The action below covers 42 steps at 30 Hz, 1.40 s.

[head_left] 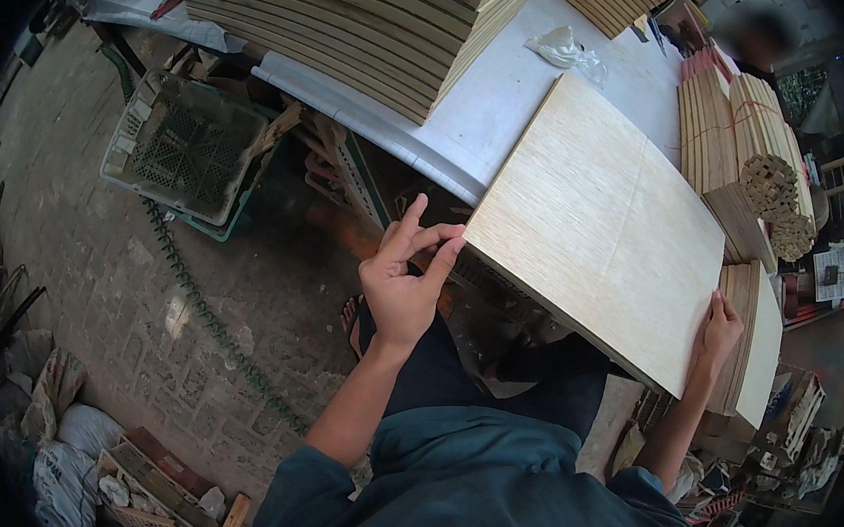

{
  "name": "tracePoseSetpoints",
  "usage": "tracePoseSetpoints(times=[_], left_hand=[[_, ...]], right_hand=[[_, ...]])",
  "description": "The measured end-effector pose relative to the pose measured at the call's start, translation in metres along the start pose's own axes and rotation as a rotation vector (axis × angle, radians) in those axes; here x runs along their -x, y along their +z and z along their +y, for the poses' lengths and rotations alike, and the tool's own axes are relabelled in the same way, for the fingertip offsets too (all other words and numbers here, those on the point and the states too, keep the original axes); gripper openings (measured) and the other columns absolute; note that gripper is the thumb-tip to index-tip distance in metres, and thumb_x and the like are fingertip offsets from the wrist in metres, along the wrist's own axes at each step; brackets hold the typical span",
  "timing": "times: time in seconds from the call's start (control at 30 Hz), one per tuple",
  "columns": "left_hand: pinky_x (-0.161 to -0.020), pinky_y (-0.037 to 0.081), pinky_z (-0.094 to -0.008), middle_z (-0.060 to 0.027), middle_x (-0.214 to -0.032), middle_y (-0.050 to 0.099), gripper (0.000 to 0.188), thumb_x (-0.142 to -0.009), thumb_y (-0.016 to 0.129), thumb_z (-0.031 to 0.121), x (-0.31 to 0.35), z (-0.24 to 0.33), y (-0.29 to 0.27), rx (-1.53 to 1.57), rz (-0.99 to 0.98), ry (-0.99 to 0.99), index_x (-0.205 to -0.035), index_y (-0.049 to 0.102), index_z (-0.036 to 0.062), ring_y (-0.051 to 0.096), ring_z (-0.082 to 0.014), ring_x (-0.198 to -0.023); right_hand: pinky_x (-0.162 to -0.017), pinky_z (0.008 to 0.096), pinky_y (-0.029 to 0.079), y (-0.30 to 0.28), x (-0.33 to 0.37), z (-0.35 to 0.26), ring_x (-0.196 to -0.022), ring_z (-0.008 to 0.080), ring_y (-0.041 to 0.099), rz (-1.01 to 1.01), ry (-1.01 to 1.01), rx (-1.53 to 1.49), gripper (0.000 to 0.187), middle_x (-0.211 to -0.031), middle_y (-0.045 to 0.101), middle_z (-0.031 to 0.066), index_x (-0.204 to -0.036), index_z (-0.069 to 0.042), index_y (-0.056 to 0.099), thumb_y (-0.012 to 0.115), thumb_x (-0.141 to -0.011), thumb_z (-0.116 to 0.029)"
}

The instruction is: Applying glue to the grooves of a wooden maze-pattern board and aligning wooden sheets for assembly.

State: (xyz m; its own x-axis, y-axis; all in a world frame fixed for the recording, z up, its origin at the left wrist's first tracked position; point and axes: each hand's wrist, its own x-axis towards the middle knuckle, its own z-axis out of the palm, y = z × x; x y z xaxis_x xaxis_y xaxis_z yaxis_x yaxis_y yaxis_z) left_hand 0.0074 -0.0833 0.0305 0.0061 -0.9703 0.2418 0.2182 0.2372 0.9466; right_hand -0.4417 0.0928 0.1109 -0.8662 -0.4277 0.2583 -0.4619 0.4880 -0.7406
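Note:
A pale, square wooden panel (606,229) lies tilted in front of me, its far part over the white-covered table (485,118) and its near part jutting out above my legs. My left hand (405,282) pinches the panel's left near corner between thumb and forefinger, with another finger raised. On the opposite side, my right hand (720,335) grips the right edge close to the near corner. Part of that hand's grip is hidden under the panel. A crumpled clear plastic bag (566,50) rests on the table past the far corner.
A tall stack of wooden panels (332,25) stands at the table's far left. Bundled wood strips (754,142) and more stacked boards (746,342) line the right. A plastic crate (186,148) and a coiled green hose (207,315) are at the left, above brick paving.

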Motion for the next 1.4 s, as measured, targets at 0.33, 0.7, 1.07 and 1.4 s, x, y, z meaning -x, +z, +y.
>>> tracePoseSetpoints(times=[0.33, 0.7, 1.07, 1.4], left_hand=[[-0.077, 0.050, -0.0216, -0.0126, -0.095, 0.070, 0.052, -0.083, 0.068, -0.003, -0.001, -0.001, -0.001, -0.021, -0.003, 0.021, -0.130, 0.047, -0.0087, 0.064, -0.0100, -0.087], [-0.077, 0.049, -0.0215, -0.0124, -0.095, 0.070, 0.053, -0.082, 0.068, -0.003, -0.002, 0.001, 0.000, -0.014, -0.002, 0.029, -0.130, 0.047, -0.0101, 0.063, -0.0093, -0.086], [-0.077, 0.050, -0.0219, -0.0131, -0.095, 0.070, 0.053, -0.082, 0.067, -0.004, -0.002, 0.001, 0.000, -0.011, -0.010, 0.017, -0.130, 0.046, -0.0106, 0.064, -0.0101, -0.086], [-0.074, 0.048, -0.0214, -0.0081, -0.091, 0.071, 0.052, -0.079, 0.069, -0.005, -0.001, 0.006, 0.002, 0.055, 0.034, -0.049, -0.127, 0.050, -0.0096, 0.056, -0.0073, -0.083]], right_hand=[[-0.074, 0.0252, 0.046, 0.002, 0.002, -0.006, -0.080, 0.0130, 0.061, -0.003, -0.005, 0.003, 0.028, -0.091, 0.070, 0.0107, -0.103, 0.006, 0.068, 0.067, -0.086, -0.017], [-0.075, 0.0265, 0.046, 0.003, 0.004, -0.014, -0.081, 0.0136, 0.061, -0.014, 0.019, 0.042, 0.028, -0.090, 0.070, 0.0110, -0.103, 0.006, 0.068, 0.067, -0.087, -0.017], [-0.074, 0.0264, 0.046, 0.004, 0.008, -0.018, -0.080, 0.0130, 0.061, -0.027, 0.050, 0.032, 0.029, -0.090, 0.069, 0.0105, -0.103, 0.007, 0.068, 0.067, -0.087, -0.017], [-0.075, 0.0262, 0.047, 0.004, 0.010, -0.020, -0.081, 0.0134, 0.061, -0.030, 0.040, 0.080, 0.033, -0.090, 0.070, 0.0119, -0.104, 0.007, 0.067, 0.068, -0.085, -0.020]])
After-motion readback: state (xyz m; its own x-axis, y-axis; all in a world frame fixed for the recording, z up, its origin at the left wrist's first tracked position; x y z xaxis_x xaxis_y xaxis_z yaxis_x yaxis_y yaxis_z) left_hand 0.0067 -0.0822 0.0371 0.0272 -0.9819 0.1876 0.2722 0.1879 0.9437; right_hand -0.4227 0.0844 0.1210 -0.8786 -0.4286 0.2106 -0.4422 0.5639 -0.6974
